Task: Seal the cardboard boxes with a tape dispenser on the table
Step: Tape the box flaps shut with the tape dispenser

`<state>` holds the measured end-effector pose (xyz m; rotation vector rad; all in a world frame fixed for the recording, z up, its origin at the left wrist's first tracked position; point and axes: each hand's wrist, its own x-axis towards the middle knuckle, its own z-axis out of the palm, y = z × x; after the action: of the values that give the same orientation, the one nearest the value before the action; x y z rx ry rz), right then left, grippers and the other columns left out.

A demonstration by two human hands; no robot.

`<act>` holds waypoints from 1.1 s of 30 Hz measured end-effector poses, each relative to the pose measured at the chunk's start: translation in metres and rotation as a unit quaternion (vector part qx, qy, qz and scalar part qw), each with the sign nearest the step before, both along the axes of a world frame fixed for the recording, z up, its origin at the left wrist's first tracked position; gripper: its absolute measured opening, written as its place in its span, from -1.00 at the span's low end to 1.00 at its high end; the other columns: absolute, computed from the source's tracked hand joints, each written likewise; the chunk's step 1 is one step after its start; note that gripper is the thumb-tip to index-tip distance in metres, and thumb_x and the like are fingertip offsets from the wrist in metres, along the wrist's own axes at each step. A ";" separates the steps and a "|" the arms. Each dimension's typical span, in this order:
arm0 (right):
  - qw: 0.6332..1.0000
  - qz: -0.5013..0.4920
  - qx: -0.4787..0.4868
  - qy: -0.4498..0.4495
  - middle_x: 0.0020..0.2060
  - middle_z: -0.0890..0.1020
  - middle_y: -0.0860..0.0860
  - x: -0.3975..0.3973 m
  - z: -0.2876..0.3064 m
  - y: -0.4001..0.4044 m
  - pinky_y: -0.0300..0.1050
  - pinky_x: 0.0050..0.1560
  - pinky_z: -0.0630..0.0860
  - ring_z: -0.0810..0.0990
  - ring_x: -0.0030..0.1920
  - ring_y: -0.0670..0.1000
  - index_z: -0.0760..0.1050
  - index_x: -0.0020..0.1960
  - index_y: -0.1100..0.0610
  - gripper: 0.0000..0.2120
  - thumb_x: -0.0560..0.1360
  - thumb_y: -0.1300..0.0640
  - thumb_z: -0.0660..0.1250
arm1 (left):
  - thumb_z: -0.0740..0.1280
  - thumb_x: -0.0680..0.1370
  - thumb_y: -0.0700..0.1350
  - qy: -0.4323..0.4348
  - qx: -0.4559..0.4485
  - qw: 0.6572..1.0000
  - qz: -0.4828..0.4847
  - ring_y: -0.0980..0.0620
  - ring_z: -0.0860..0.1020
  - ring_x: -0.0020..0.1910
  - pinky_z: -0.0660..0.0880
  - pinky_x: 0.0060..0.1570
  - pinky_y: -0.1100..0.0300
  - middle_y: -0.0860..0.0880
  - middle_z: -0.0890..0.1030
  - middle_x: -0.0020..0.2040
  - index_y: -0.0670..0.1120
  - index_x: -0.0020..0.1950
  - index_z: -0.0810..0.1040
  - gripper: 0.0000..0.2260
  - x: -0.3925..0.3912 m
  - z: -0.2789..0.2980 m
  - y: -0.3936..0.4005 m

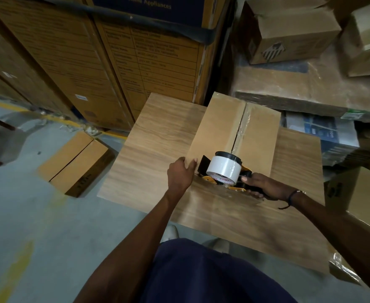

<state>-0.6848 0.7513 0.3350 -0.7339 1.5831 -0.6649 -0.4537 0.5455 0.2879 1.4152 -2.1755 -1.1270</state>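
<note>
We see a box [234, 132] lying on the wood-grain table [149, 149], flaps closed, clear tape already shining along the far part of its centre seam. The dispenser [224, 171] sits at the near edge of the box, right over the seam, white roll upright on a black and yellow frame. Our right hand [264, 186] is wrapped round the dispenser's handle, thumb on top; a dark cord bracelet [292, 197] is on that wrist. Our left hand [180, 173] rests on the near left corner of the box, fingers fairly straight and pressing on the cardboard, gripping nothing.

On the floor left of the table lies another closed box [74, 162]. Behind the table stand tall printed cartons [149, 62]; to the right, more stacked cartons [289, 38] and flat cardboard. Dark blue clothing and light shoes show at the bottom.
</note>
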 end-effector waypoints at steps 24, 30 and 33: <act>0.997 0.059 -0.045 0.002 -0.48 0.35 -0.03 -0.051 0.004 0.071 -0.20 -0.45 0.23 0.25 -0.49 -0.07 0.46 -0.27 0.11 -0.30 0.38 -0.58 0.30 | 0.26 0.53 0.44 -0.091 -0.070 0.986 0.121 -0.26 0.63 0.15 0.38 0.32 -0.19 -0.14 0.71 0.10 -0.05 0.25 0.62 -0.38 -0.014 0.007 0.042; 0.996 0.072 -0.055 0.003 -0.47 0.29 0.05 -0.082 -0.001 0.119 -0.11 -0.40 0.18 0.21 -0.47 -0.01 0.40 -0.29 0.15 -0.28 0.43 -0.55 0.28 | 0.38 0.55 0.31 -0.114 -0.051 0.982 0.142 -0.26 0.55 0.31 0.26 0.38 -0.15 -0.19 0.66 0.25 -0.13 0.35 0.56 -0.41 -0.020 0.011 0.046; 0.995 0.079 -0.053 0.006 -0.47 0.31 0.07 -0.095 0.000 0.136 -0.15 -0.41 0.21 0.23 -0.48 -0.01 0.41 -0.28 0.19 -0.26 0.45 -0.54 0.26 | 0.37 0.54 0.34 -0.127 -0.042 0.980 0.145 -0.25 0.52 0.36 0.24 0.40 -0.16 -0.19 0.63 0.31 -0.12 0.42 0.53 -0.35 -0.021 0.011 0.044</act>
<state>-0.7795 0.8873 0.3349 -0.9325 1.4923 -0.6325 -0.4745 0.5897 0.2985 1.8497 -2.0565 -0.7785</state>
